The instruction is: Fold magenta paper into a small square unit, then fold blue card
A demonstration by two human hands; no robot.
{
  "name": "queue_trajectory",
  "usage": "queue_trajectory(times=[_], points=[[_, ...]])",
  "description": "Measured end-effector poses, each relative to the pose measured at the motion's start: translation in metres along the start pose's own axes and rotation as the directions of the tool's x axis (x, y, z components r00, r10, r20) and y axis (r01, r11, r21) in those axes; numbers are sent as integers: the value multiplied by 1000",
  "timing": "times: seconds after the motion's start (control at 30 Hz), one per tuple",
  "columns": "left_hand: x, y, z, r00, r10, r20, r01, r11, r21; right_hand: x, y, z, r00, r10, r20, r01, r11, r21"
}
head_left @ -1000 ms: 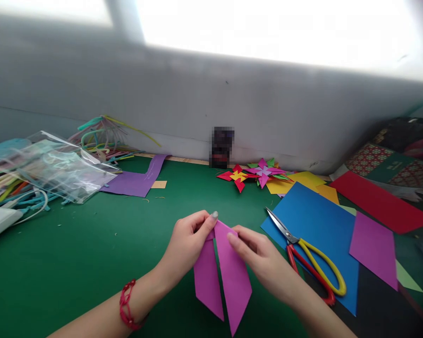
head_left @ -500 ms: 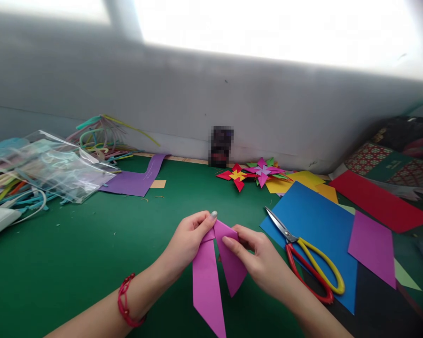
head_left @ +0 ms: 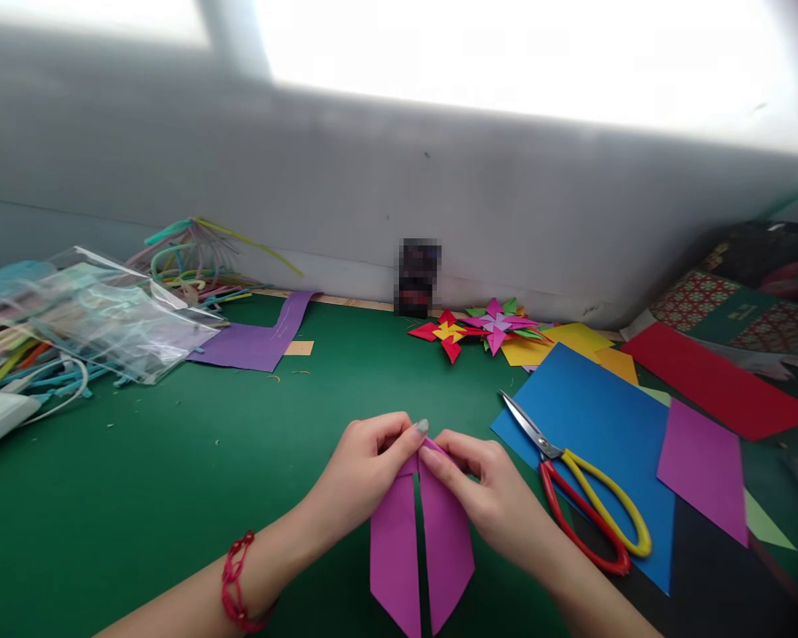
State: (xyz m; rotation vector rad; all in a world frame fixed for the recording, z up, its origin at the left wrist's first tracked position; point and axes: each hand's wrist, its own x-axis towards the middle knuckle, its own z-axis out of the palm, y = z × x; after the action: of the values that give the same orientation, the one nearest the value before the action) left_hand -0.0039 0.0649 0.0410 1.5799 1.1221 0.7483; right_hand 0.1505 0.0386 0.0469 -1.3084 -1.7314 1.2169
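1. Green mat (head_left: 173, 496) is covering the table, with a grey wall behind and glare coming in above it.
2. Left fingertips (head_left: 420, 428) and right fingertips (head_left: 432, 456) are pinching narrow on the top fold of the strip (head_left: 399, 558), tips nearly touching.
3. Left hand (head_left: 365, 465) and right hand (head_left: 492, 496) are both closing on that fold, held just above the mat and near the person.
4. Change: half a second ago the right tail was riding up short and skewed. Now both tails are hanging side by side, nearly even, and the pinch is sitting lower.
5. Judged from that, the fold is being squared up and pressed at the apex.
6. A bracelet (head_left: 236, 585) is sitting on the left wrist.
7. Scissors (head_left: 585, 496) are lying on a blue sheet (head_left: 605, 416) to the right.
8. Stars (head_left: 485, 326) are lying by the wall, and a bag (head_left: 106, 310) is lying far left.
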Motion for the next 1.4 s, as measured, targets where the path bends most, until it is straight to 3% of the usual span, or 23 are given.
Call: queue_trajectory(times=[0.33,0.5,0.57,0.7,0.9,1.07,1.27,1.4], points=[[-1,-2,-1,999,12,34,-14,998,60,-2,-3,-1,997,-59,-59,54,995,-78],[0,1,-4,969,-73,236,122,972,-199,-3,-6,-3,999,-52,-11,52,999,7],[1,0,-3,958,-99,270,174,947,-270,-1,-4,-3,999,-42,-1,42,998,51],[5,-8,-1,957,-176,230,236,934,-267,6,9,-4,1000,-18,-24,20,997,79],[14,-21,-1,989,-84,122,116,953,-279,16,32,-5,981,110,-158,-72,970,230],[15,-25,1,974,-144,176,204,891,-405,17,38,4,971,93,-221,-32,963,267],[16,-38,6,991,-124,44,131,925,-355,16,54,12,942,53,-331,5,985,171],[15,-46,10,978,-159,133,204,861,-465,19,64,11,936,106,-335,1,952,306]])
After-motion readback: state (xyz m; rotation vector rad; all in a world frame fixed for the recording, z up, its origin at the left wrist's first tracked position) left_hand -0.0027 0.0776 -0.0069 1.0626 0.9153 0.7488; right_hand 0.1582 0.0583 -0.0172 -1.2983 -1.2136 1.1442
